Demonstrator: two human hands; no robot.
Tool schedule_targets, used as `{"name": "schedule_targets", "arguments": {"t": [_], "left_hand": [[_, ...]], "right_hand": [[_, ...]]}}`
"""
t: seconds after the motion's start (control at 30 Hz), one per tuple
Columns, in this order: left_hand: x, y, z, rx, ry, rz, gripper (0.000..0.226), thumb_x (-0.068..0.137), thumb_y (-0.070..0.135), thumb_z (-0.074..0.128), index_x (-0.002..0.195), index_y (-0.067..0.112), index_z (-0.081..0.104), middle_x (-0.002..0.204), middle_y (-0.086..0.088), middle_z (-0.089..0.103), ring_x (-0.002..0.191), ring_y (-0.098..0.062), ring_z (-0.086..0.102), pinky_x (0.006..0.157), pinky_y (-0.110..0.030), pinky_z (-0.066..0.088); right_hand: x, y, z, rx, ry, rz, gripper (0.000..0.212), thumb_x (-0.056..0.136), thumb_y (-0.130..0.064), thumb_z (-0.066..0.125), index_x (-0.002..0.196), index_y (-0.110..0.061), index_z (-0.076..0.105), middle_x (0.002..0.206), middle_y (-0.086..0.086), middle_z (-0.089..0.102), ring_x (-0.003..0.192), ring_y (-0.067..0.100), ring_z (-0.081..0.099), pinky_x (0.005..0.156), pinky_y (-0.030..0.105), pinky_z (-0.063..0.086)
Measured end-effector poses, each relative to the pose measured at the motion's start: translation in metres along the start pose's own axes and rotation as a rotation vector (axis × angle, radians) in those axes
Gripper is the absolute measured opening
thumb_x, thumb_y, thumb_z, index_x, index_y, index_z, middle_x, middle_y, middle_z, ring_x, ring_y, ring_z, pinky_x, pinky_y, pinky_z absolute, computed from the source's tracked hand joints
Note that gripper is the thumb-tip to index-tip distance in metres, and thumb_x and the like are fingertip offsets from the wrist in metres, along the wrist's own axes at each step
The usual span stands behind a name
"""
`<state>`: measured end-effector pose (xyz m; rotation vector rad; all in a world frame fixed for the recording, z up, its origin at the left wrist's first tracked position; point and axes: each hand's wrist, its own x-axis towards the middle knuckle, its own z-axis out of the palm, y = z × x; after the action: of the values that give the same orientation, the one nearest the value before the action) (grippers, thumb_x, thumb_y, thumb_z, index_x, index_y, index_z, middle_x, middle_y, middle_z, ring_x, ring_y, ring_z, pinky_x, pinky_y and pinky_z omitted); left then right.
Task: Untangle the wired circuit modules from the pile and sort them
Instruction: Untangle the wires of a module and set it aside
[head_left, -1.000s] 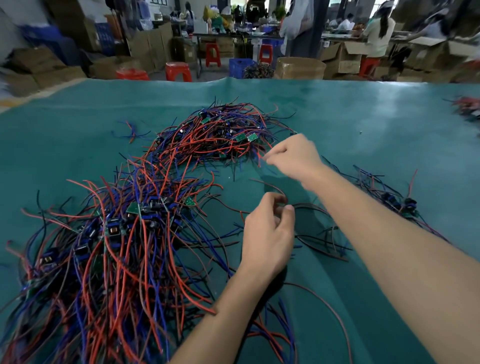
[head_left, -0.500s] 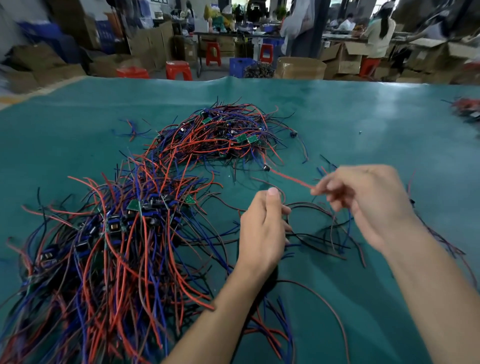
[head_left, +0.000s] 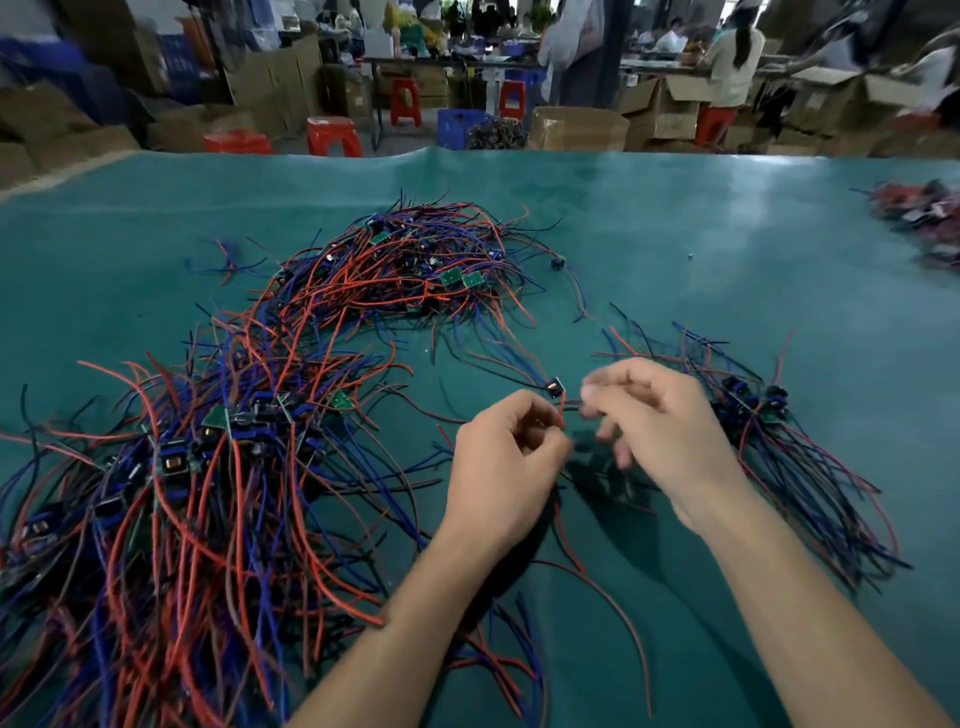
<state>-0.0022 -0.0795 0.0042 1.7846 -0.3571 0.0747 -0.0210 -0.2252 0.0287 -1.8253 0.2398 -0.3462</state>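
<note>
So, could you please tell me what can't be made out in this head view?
- Right hand: fingertips motion-blurred, grip unclear.
- Left hand: curled fingers hide how much red wire it pinches.
- Small module between the hands: too small for detail.
- Far-right wire pile: blurred, cut by the frame edge.
</note>
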Motion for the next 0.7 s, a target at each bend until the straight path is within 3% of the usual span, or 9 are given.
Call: {"name": "schedule_targets", "arguments": {"t": [0.1, 0.2, 0.33, 0.47, 0.57, 0.7], "left_hand": [[-0.002, 0.000, 0.000, 0.034, -0.076, 0.054, 0.005, 0.073, 0.021, 0.061, 0.073, 0.018, 0.064, 0.052, 0.005, 0.050, 0.051, -0.009, 0.040, 0.054, -0.028, 0.037], [-0.002, -0.002, 0.001, 0.011, -0.105, 0.061, 0.011, 0.071, 0.025, 0.061, 0.073, 0.016, 0.068, 0.051, 0.005, 0.048, 0.050, -0.010, 0.038, 0.052, -0.028, 0.035], [-0.001, -0.002, 0.003, 0.008, -0.123, 0.055, 0.020, 0.084, 0.033, 0.057, 0.081, 0.018, 0.070, 0.063, 0.002, 0.067, 0.059, -0.017, 0.058, 0.066, -0.041, 0.055], [0.000, -0.003, 0.003, -0.029, -0.035, 0.009, 0.028, 0.091, 0.044, 0.047, 0.096, 0.023, 0.066, 0.076, 0.004, 0.071, 0.062, -0.017, 0.063, 0.064, -0.038, 0.053], [-0.001, -0.001, 0.003, -0.036, -0.012, 0.038, 0.029, 0.095, 0.045, 0.044, 0.096, 0.025, 0.065, 0.074, 0.002, 0.067, 0.060, -0.016, 0.062, 0.061, -0.036, 0.051], [-0.002, 0.000, 0.001, -0.028, 0.000, 0.069, 0.025, 0.097, 0.040, 0.048, 0.093, 0.023, 0.066, 0.072, 0.013, 0.065, 0.067, -0.006, 0.058, 0.066, -0.032, 0.050]], "right_hand": [[-0.002, 0.003, 0.002, -0.009, -0.060, -0.033, 0.025, 0.077, -0.035, 0.079, 0.101, -0.026, 0.076, 0.073, -0.002, 0.075, 0.059, 0.004, 0.064, 0.052, 0.018, 0.045], [-0.004, 0.002, 0.001, 0.001, -0.060, -0.057, 0.019, 0.085, -0.012, 0.080, 0.100, -0.024, 0.078, 0.073, -0.002, 0.075, 0.059, 0.007, 0.061, 0.054, 0.017, 0.044], [-0.004, -0.007, -0.004, 0.366, -0.101, 0.106, 0.022, 0.089, 0.002, 0.069, 0.102, -0.015, 0.077, 0.083, 0.010, 0.075, 0.065, 0.015, 0.061, 0.056, 0.021, 0.047], [-0.002, -0.013, -0.006, 0.661, -0.168, 0.274, 0.023, 0.092, 0.003, 0.055, 0.104, -0.009, 0.071, 0.082, 0.012, 0.074, 0.060, 0.014, 0.062, 0.054, 0.020, 0.050], [-0.004, -0.015, 0.000, 0.691, -0.250, 0.378, 0.028, 0.090, 0.003, 0.043, 0.099, -0.010, 0.066, 0.079, 0.011, 0.072, 0.057, 0.016, 0.061, 0.050, 0.022, 0.050], [-0.007, -0.013, 0.008, 0.624, -0.308, 0.385, 0.027, 0.090, 0.004, 0.039, 0.096, -0.010, 0.061, 0.083, 0.015, 0.065, 0.057, 0.020, 0.060, 0.049, 0.024, 0.047]]}}
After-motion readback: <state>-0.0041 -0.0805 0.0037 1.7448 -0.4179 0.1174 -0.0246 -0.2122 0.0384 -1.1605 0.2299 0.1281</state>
